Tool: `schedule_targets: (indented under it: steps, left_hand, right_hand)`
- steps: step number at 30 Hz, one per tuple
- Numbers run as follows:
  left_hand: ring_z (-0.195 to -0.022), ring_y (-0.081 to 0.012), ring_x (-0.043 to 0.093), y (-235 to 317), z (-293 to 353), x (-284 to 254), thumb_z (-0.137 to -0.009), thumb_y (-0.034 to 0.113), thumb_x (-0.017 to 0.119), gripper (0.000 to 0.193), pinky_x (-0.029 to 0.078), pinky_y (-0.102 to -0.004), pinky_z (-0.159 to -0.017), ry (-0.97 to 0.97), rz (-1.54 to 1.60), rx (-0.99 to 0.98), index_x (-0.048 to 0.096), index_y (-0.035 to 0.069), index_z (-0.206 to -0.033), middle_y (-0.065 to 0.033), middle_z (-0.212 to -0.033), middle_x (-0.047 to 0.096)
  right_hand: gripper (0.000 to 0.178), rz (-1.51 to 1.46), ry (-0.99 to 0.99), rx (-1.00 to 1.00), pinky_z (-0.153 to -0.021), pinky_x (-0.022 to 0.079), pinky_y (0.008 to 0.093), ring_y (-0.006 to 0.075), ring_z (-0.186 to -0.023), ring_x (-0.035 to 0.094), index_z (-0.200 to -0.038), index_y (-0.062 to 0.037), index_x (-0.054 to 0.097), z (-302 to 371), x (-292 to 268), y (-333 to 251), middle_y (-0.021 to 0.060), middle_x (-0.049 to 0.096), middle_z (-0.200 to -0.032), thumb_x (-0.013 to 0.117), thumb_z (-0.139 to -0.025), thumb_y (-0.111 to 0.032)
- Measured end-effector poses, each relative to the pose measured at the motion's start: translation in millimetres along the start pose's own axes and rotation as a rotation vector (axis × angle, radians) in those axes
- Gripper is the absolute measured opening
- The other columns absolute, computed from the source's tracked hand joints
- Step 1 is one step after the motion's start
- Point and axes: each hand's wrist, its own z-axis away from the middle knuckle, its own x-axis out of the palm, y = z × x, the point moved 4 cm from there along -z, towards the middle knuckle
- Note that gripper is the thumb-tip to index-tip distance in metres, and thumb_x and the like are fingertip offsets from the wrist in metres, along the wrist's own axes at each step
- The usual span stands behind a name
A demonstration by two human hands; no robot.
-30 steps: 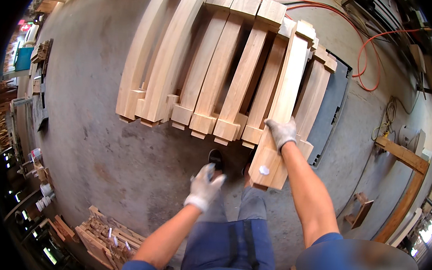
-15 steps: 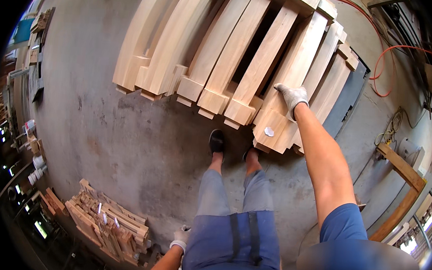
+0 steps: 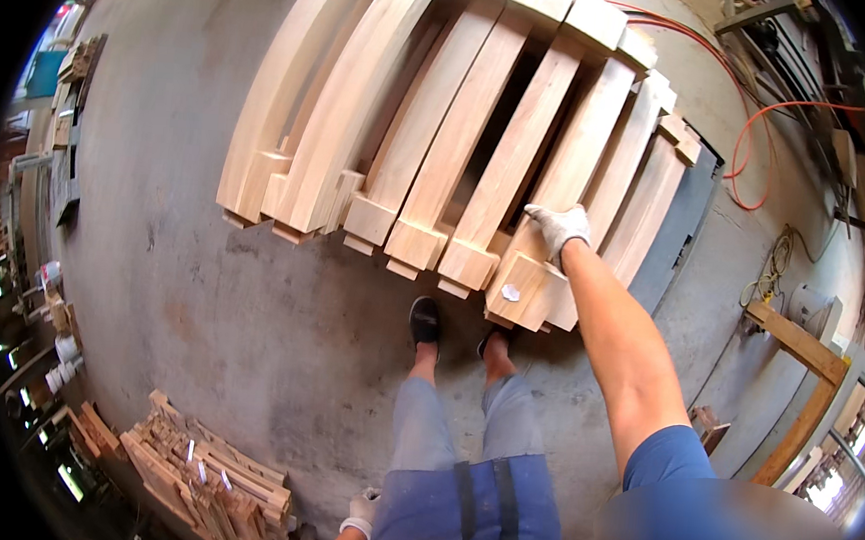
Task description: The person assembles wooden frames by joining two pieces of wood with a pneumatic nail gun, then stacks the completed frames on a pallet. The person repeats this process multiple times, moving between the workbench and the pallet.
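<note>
My right hand, in a pale work glove, grips a thick light-wood beam near its close end. The thumb lies across the top, and the other fingers go over the right side, mostly out of sight. A small white paper scrap sits on the beam's end block. Similar beams lie side by side to the left, some slightly curved, with blocks at their ends. My left hand, gloved too, hangs low beside my thigh; its fingers are too small and partly hidden to read.
Past the beams' right side is a grey flat panel. An orange hose curls on the concrete floor at far right. Stacked wood offcuts lie at lower left. A wooden frame stands at right.
The beams and my feet appear lower in the picture as the view shifts. My right hand keeps its place on the same beam. My left hand stays by my thigh.
</note>
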Motion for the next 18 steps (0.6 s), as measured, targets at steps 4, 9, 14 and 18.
schedule_targets:
  steps: [4, 9, 14, 18]
  left_hand:
    - [-0.087, -0.0132, 0.073, 13.8, -3.8, -7.1, -0.089, 0.023, 0.075, 0.021, 0.056, -0.0308, -0.083, 0.008, 0.038, 0.034, 0.079, 0.007, -0.103, -0.0116, -0.096, 0.079]
    - [-0.089, -0.0111, 0.071, 27.0, -3.2, -18.1, -0.091, 0.024, 0.074, 0.021, 0.055, -0.0300, -0.083, -0.010, 0.032, 0.046, 0.079, 0.008, -0.104, -0.0117, -0.097, 0.079]
    - [-0.091, -0.0109, 0.069, 29.6, 2.3, -25.2, -0.091, 0.024, 0.074, 0.023, 0.054, -0.0302, -0.085, -0.034, -0.049, 0.011, 0.078, 0.007, -0.106, -0.0105, -0.099, 0.079]
    - [-0.092, -0.0115, 0.070, 57.6, 18.0, -31.6, -0.091, 0.027, 0.074, 0.026, 0.054, -0.0307, -0.085, -0.017, -0.040, 0.054, 0.078, 0.007, -0.106, -0.0114, -0.099, 0.078]
  right_hand:
    - [0.094, 0.027, -0.003, 0.026, -0.106, 0.053, 0.0400, 0.0357, -0.124, 0.065, -0.144, 0.0056, 0.046, 23.6, -11.5, -12.9, 0.0257, 0.063, -0.136, 0.092, -0.073, -0.035]
    - [0.097, 0.216, 0.025, 0.055, -0.110, 0.050, 0.0399, 0.0371, -0.127, 0.063, -0.145, 0.0054, 0.042, 43.3, -6.9, -17.7, 0.0273, 0.062, -0.137, 0.091, -0.074, -0.038]
    - [0.088, 0.259, -0.018, 0.001, -0.110, 0.049, 0.0421, 0.0399, -0.131, 0.059, -0.143, 0.0040, 0.048, 57.6, -13.5, -4.8, 0.0294, 0.061, -0.138, 0.082, -0.082, -0.048]
    - [0.080, 0.349, 0.075, -0.128, -0.112, 0.045, 0.0435, 0.0409, -0.132, 0.058, -0.143, 0.0040, 0.053, 51.3, -22.6, 28.4, 0.0287, 0.059, -0.142, 0.066, -0.092, -0.056]
